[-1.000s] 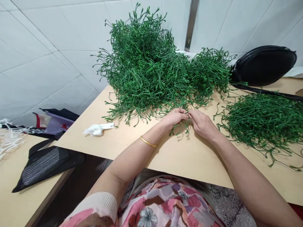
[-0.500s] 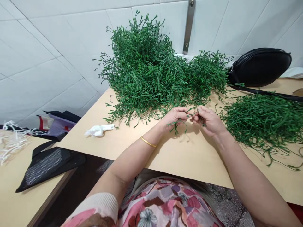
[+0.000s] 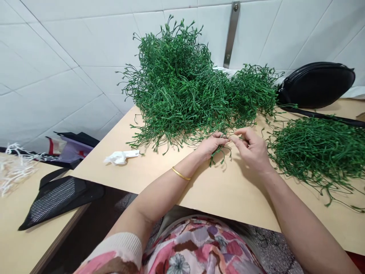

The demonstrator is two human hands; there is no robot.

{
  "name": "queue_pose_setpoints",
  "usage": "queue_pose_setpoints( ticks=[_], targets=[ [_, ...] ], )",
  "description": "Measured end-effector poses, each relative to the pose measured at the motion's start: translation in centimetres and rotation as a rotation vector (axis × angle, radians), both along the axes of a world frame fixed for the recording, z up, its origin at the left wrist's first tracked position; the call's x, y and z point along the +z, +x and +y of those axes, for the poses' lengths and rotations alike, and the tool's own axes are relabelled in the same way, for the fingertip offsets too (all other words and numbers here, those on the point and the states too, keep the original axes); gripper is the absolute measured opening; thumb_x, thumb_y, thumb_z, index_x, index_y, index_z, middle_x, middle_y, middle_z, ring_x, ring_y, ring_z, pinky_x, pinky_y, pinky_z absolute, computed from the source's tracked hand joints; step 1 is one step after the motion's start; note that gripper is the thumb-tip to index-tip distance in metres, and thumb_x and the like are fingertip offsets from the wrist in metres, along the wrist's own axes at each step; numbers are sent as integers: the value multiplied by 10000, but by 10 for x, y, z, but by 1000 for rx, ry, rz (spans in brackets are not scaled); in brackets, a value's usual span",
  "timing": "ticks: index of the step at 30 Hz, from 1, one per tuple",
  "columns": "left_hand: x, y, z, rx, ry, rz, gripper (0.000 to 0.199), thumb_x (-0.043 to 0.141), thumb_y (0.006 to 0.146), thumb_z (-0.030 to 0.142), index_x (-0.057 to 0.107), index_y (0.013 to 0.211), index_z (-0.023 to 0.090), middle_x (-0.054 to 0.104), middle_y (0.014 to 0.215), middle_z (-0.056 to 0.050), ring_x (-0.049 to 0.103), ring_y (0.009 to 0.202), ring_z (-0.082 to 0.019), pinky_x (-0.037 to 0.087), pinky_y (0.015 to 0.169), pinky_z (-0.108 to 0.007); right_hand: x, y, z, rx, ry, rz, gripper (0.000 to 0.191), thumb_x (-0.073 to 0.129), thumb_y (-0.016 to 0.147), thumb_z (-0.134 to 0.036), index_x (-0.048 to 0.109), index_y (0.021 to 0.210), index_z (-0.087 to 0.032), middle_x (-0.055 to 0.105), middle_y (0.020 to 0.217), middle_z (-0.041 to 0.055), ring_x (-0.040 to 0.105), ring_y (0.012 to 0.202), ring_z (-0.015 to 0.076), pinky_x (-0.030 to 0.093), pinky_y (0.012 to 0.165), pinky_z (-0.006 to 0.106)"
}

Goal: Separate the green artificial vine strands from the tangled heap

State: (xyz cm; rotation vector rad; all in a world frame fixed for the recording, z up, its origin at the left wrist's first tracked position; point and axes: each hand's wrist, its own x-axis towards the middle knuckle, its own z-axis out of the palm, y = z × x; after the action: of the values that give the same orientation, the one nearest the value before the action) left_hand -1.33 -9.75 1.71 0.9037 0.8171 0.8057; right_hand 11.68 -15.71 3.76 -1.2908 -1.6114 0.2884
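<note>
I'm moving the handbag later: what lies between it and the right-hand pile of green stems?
In the head view, a black strap runs between the black handbag and the right-hand pile of green stems, with stray stems near its left end.

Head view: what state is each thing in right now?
Left hand: closed on green stems
Green stems: held, ends hanging loose
Right hand: fingers bent, grip unclear
Back heap: tangled, piled high
Right heap: tangled, lower
Black bag: open or zipped, unclear
White wrapper: crumpled
Bracelet: worn
</note>
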Motion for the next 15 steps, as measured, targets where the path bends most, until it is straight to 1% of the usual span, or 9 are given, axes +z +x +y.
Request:
queue_pose_setpoints(
  ticks=[2,4,5,7,9,11,13,15],
  targets=[
    [-4,1,0,-21,19,-4,200,644,580,76,460,579,154,455,540,44,445,492,-41,371,511,-176,-4,-5,1,30,46,-157,110,509,831,-243,592,884,-193,546,714,14,508,636,134,395,582,267],
    [-7,1,1,-23,40,27,179,645,571,48,500,599,151,480,548,42,454,504,-45,387,533,-183,-8,-4,6,50,68,-254,139,480,838,-227,605,884,-187,576,867,61,546,781,166,420,680,290],
    [-8,1,1,-30,51,37,176,644,567,34,516,605,148,491,552,41,454,505,-43,388,536,-183,-10,-3,8,49,58,-282,139,482,837,-234,607,870,-184,574,888,68,546,800,171,419,695,292],
    [-6,0,1,-85,74,30,159,640,572,20,534,599,135,507,558,35,453,498,-38,385,531,-182,-12,1,13,25,11,-293,132,490,832,-258,598,828,-183,573,840,58,536,759,165,408,680,285],
    [-2,-2,1,-174,89,1,123,637,591,29,551,602,117,525,570,22,469,499,-40,391,529,-184,-13,5,16,9,-66,-263,141,479,833,-276,578,790,-187,577,770,39,520,694,153,390,645,275],
    [2,-3,0,-237,59,-46,82,638,628,66,567,633,105,551,595,3,505,522,-56,418,544,-198,-14,7,15,7,-160,-248,162,440,839,-267,558,758,-192,560,678,15,486,612,138,362,599,266],
    [4,-3,0,-238,3,-78,88,637,668,112,554,637,107,559,597,-5,525,527,-71,440,547,-215,-15,5,14,9,-216,-249,170,419,832,-246,544,729,-194,531,615,-3,452,563,127,335,571,261],
    [4,-2,-2,-210,-21,-74,131,637,693,144,536,616,112,548,574,0,517,498,-70,438,524,-218,-16,2,13,-11,-214,-197,155,434,814,-242,530,702,-195,507,585,-14,425,542,118,317,550,256]
  ],
)
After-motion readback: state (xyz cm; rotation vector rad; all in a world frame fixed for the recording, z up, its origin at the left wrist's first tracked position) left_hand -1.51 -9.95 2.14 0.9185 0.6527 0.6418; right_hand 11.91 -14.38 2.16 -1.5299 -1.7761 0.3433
